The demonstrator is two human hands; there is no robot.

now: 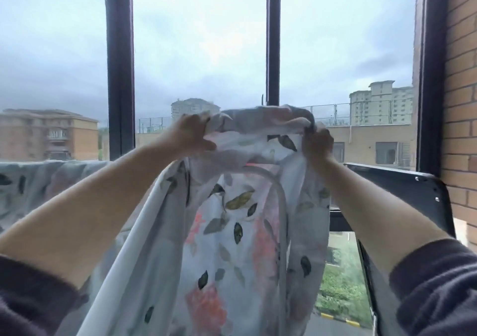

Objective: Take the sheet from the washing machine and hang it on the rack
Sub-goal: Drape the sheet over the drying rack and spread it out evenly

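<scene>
Between the two raised hands: the sheet (232, 232), its top edge bunched into a roll running hand to hand.

Left hand (192, 134): fingers curled over the roll's left end, thumb underneath, gripping it.

Right hand (317, 142): closed into a fist round a twist of fabric at the right end, firm hold.

Both arms are stretched forward and up, with dark sleeves (438, 284) pushed back to the elbows.

Below the hands the sheet hangs in long folds: pale grey, leaf print, pink-orange flowers. It drapes over a white curved tube of the rack (281, 201), which shows under and through the fabric just beneath the right hand. The rest of the rack is hidden.

Left of the left hand and lower, more cloth (38, 188) in the same print lies spread flat. Can't tell if it's the same sheet.

Beyond the hands is a tall window (120, 77) with a dark frame, grey sky and apartment blocks (379, 103) outside. Right of the right hand, a dark sash (413, 188) is swung open, with a brick wall (462, 77) past it. Grass and pavement show far below.
</scene>
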